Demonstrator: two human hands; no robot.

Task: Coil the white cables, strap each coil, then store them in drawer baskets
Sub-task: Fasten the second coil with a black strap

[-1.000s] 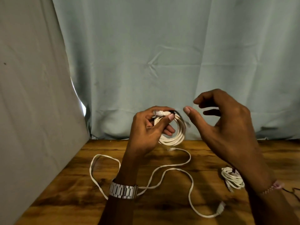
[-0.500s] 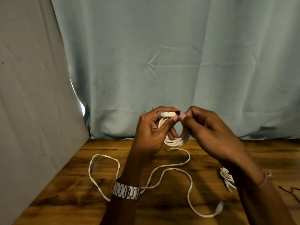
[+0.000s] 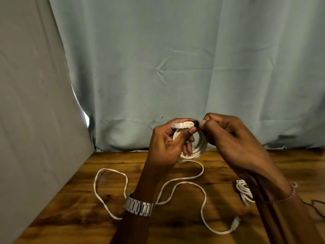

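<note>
My left hand (image 3: 168,147) grips a coil of flat white cable (image 3: 199,148) held upright above the table's back edge, thumb over the top by a white plug. My right hand (image 3: 226,138) pinches a small black strap (image 3: 196,124) at the top of that coil. A second white cable (image 3: 184,182) lies loose in wide loops on the wooden table (image 3: 175,226), its plug at the front right. A smaller bundled white cable (image 3: 243,189) lies to the right, partly hidden behind my right forearm.
A pale green curtain (image 3: 175,67) hangs right behind the table. A grey cloth wall (image 3: 35,120) slants along the left side. Thin black straps (image 3: 318,206) lie at the table's right edge. No drawer baskets are in view.
My right hand came in from open in the air to the top of the coil and now pinches the black strap there. My left hand kept holding the coil.
</note>
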